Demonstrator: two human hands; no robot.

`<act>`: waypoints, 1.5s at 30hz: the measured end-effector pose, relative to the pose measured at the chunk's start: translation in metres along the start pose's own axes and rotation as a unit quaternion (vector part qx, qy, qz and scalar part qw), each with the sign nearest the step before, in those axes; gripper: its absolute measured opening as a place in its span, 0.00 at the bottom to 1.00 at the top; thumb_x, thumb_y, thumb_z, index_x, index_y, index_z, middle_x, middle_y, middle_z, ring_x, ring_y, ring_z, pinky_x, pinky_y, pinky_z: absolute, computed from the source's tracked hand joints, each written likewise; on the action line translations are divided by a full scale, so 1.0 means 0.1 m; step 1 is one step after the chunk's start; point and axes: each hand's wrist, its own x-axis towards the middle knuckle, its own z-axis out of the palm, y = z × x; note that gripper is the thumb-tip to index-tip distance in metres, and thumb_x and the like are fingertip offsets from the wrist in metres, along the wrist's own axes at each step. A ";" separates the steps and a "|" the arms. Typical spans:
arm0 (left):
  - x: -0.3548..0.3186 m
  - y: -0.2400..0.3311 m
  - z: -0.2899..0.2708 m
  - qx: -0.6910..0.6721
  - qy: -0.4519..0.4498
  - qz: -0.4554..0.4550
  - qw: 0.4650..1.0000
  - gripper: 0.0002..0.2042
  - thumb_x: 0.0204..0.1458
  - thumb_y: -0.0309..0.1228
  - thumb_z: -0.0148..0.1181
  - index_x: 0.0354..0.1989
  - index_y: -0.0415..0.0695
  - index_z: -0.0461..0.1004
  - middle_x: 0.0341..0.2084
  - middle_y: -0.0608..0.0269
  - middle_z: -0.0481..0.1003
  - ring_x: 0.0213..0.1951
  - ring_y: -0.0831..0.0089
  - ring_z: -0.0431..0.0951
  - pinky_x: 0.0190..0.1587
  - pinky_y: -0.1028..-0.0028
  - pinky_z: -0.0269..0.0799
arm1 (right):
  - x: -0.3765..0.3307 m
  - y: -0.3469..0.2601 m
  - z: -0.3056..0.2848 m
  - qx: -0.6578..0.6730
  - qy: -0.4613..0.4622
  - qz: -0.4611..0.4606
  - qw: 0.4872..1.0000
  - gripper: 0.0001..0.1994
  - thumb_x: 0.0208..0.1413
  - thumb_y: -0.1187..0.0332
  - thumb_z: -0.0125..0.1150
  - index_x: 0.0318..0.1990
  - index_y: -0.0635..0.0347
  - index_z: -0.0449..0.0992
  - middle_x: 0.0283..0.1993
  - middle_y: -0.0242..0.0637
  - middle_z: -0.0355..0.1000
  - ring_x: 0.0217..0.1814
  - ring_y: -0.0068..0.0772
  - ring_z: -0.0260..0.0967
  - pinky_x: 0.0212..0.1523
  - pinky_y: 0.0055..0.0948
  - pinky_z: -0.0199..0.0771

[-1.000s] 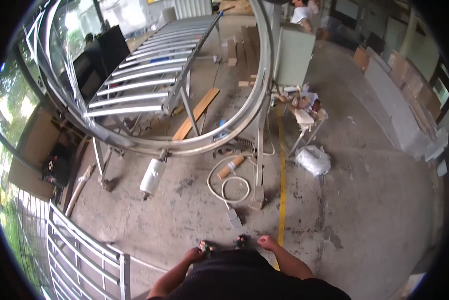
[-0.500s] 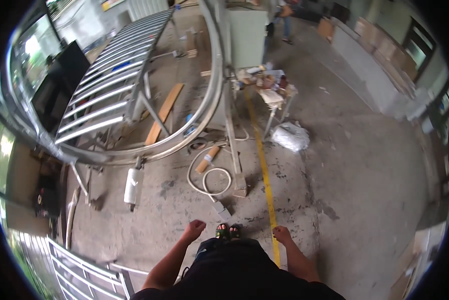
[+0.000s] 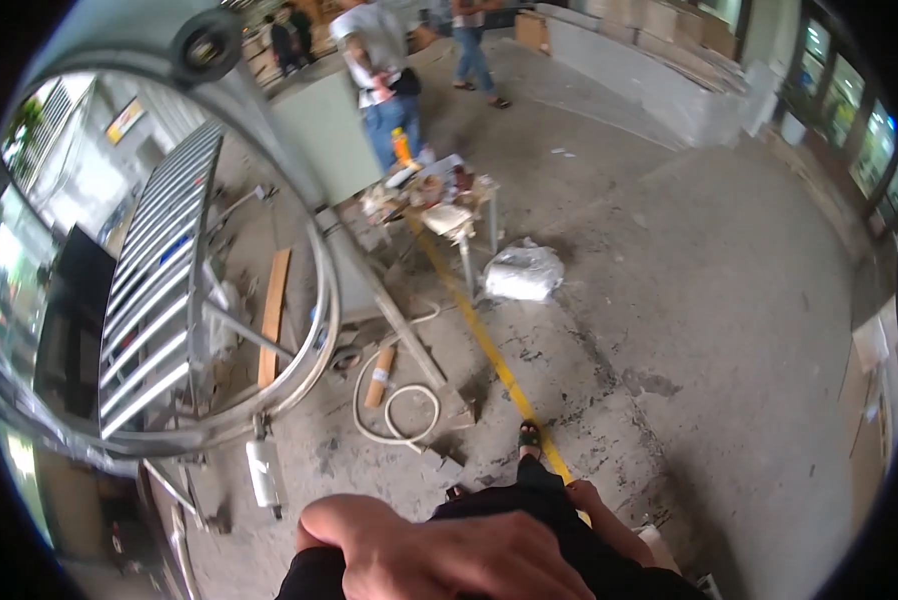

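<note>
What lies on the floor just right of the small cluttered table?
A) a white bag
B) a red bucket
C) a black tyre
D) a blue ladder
A: a crumpled white bag lies on the concrete beside the table, just right of the yellow line.

Stained concrete floor, yellow line

The left hand, seen a second ago low at the body's edge, is now being held large and close under the camera, fingers bent, resting against the dark clothing. The right hand is being carried lower at the right side. The view is being swung rightward and upward: the curved metal frame is being pushed to the left, and the small cluttered table, white bag and standing people are being brought nearer the centre.
</note>
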 end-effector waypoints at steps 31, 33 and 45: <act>1.44 -1.68 -1.25 -0.197 0.128 -0.084 0.968 0.13 0.57 0.43 0.63 0.31 0.47 0.72 0.46 0.49 0.72 0.42 0.60 0.77 0.55 0.60 0.64 | 2.04 0.67 -1.73 0.111 0.045 -0.090 0.989 0.16 0.55 0.58 0.60 0.40 0.63 0.80 0.28 0.38 0.79 0.29 0.32 0.80 0.33 0.32 0.78; 1.44 -2.13 -0.97 -0.163 0.237 0.071 0.955 0.14 0.58 0.44 0.63 0.32 0.45 0.74 0.44 0.48 0.73 0.41 0.60 0.78 0.50 0.61 0.68 | 2.03 0.73 -1.86 0.095 0.033 -0.073 0.992 0.15 0.54 0.56 0.60 0.38 0.59 0.81 0.33 0.43 0.78 0.37 0.43 0.78 0.40 0.37 0.77; -0.04 -2.20 -1.71 -0.079 0.712 -0.129 0.686 0.10 0.63 0.40 0.54 0.37 0.46 0.71 0.34 0.66 0.73 0.38 0.72 0.73 0.43 0.71 0.66 | 2.05 1.13 -1.60 0.182 0.028 -0.022 0.983 0.16 0.53 0.54 0.56 0.30 0.57 0.81 0.34 0.48 0.78 0.39 0.48 0.78 0.44 0.41 0.77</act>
